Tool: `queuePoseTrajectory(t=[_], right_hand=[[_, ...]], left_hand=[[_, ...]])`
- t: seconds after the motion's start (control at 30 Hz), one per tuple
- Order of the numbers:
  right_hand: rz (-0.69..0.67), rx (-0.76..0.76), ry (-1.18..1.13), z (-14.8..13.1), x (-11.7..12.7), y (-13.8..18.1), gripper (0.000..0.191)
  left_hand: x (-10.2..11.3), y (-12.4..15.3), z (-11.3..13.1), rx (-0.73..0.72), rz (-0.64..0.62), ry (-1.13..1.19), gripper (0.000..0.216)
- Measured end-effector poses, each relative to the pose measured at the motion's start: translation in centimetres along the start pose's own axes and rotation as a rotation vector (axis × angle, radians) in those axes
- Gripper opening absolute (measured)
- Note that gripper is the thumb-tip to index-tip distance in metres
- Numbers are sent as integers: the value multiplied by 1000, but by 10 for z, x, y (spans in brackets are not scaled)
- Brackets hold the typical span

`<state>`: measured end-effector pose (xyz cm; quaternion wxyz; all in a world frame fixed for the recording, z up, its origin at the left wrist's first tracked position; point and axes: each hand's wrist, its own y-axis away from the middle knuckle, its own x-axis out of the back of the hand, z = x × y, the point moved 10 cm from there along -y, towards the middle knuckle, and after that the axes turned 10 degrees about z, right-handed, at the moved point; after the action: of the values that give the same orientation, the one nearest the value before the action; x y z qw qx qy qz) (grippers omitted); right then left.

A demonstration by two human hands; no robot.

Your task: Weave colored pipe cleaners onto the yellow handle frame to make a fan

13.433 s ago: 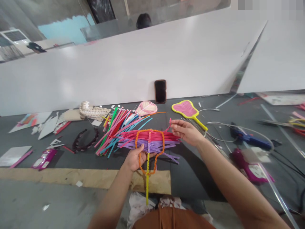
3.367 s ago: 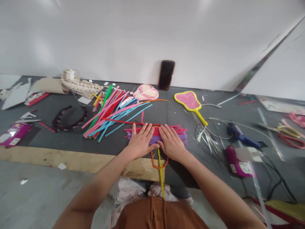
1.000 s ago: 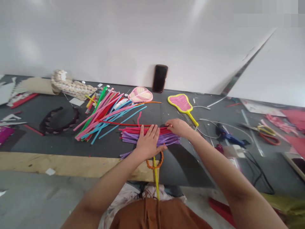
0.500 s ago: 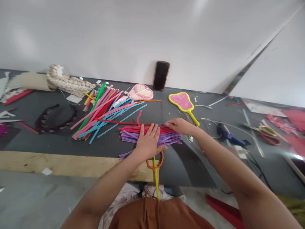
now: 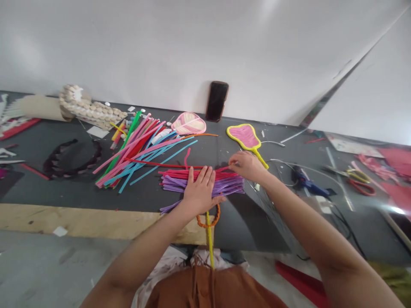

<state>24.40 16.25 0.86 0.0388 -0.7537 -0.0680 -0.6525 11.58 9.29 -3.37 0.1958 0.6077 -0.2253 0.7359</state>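
Here, the flat left hand (image 5: 199, 191) presses many fuzzy sticks (image 5: 231, 185); the right hand (image 5: 248, 166) pinches one red stick (image 5: 222, 169); one bumpy orange loop (image 5: 201, 224) pokes out.

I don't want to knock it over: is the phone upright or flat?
Upright: the phone leans against the white panel, dark screen facing outward.
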Motion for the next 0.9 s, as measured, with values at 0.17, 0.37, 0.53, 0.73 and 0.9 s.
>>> queuePoseTrajectory(t=[0.17,0.37,0.53,0.73,0.9], right_hand=[[-202,14,99,-15,-14,7,30],[-317,43,13,-21,-26,1,25],[-332,37,-57,-11,-27,-4,24],[-255,-122,-13,15,-30,-3,23],[-148,-203,59,22,-22,-2,21]], left_hand=[[-1,0,-1,3,20,-2,84],[1,1,0,-9,43,-7,77],[1,1,0,-11,54,-16,77],[-2,0,-1,4,-5,-8,78],[0,-1,-1,7,6,-8,77]])
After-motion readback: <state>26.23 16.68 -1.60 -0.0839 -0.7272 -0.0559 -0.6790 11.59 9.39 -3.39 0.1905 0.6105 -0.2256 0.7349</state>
